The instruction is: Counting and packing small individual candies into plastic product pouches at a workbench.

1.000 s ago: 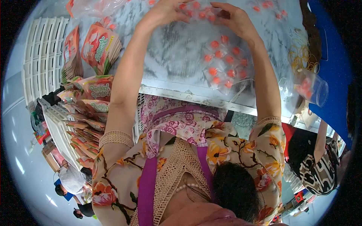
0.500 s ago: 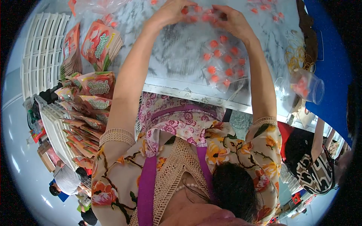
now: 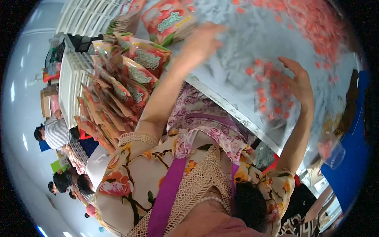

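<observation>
Faces a marbled counter (image 3: 227,75) toward one o'clock, with printed pouches (image 3: 118,89) heaped at ten. Extends the left hand (image 3: 204,40) near twelve, too blurred to tell its grip; spreads the right hand (image 3: 299,81) loosely at two, by clear red-filled packets (image 3: 272,94).

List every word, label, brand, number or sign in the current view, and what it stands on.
Red pouch stack on the table: large pale lettering edged in green on top; wording not copied here.
Pouches heaped left of the table: similar lettering, not copied; smaller print too blurred to read.
Small clear packets near the right hand: no readable text.
</observation>
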Available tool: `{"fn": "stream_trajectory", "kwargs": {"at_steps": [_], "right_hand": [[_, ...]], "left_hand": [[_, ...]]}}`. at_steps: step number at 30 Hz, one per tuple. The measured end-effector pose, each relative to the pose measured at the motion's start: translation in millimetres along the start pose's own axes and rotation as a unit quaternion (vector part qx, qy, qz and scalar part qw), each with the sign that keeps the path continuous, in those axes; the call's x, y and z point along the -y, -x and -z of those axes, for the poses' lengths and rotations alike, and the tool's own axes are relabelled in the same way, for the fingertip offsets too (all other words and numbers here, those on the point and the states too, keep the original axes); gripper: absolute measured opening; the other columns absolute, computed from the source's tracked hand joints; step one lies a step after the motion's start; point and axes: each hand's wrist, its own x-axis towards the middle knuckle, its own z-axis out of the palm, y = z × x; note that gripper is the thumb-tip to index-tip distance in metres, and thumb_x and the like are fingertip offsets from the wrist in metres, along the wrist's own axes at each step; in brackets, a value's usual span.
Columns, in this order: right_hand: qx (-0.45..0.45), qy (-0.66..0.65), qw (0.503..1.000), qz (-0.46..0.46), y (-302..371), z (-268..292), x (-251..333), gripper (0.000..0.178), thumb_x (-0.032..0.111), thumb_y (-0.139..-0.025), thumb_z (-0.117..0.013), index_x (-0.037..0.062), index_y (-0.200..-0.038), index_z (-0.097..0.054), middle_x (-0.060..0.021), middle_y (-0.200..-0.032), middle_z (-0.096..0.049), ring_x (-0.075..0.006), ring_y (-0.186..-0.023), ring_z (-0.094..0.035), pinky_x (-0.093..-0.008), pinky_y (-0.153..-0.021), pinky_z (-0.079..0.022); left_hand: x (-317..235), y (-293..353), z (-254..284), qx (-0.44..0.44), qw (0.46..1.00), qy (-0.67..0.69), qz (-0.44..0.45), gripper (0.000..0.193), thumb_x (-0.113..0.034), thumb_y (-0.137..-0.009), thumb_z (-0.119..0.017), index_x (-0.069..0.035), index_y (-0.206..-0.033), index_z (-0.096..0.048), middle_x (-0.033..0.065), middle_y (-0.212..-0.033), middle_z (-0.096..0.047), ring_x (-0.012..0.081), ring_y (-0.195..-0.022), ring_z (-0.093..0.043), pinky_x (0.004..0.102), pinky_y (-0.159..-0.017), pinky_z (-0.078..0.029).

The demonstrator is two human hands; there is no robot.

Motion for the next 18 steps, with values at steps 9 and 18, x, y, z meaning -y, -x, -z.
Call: {"fn": "stream_trajectory", "kwargs": {"at_steps": [9, 18], "right_hand": [[0.027, -0.074, 0.992, 0.102, -46, -56, 69, 0.039, -0.003, -0.080, -0.065, 0.0036, -0.119, -0.062, -0.0115, -0.109, -0.066, -0.0243, -0.090, -0.065, -0.0335, -0.078, -0.052], [-0.178, 0.020, 0.932, 0.314, -99, -139, 130, 0.038, 0.001, -0.076, -0.065, 0.0032, -0.115, -0.063, -0.0115, -0.114, -0.064, -0.0298, -0.097, -0.062, -0.0358, -0.081, -0.054]], "left_hand": [[138, 23, 61, -0.049, 0.967, -0.231, 0.096, 0.022, -0.015, -0.078, -0.064, -0.005, -0.098, -0.070, 0.0194, -0.086, -0.067, 0.0359, -0.084, -0.064, 0.0410, -0.076, -0.051], [61, 15, 54, -0.090, 0.988, -0.027, 0.125, 0.016, -0.019, -0.074, -0.072, -0.003, -0.076, -0.071, 0.0103, -0.066, -0.067, 0.0193, -0.058, -0.063, 0.0334, -0.060, -0.050]]}}
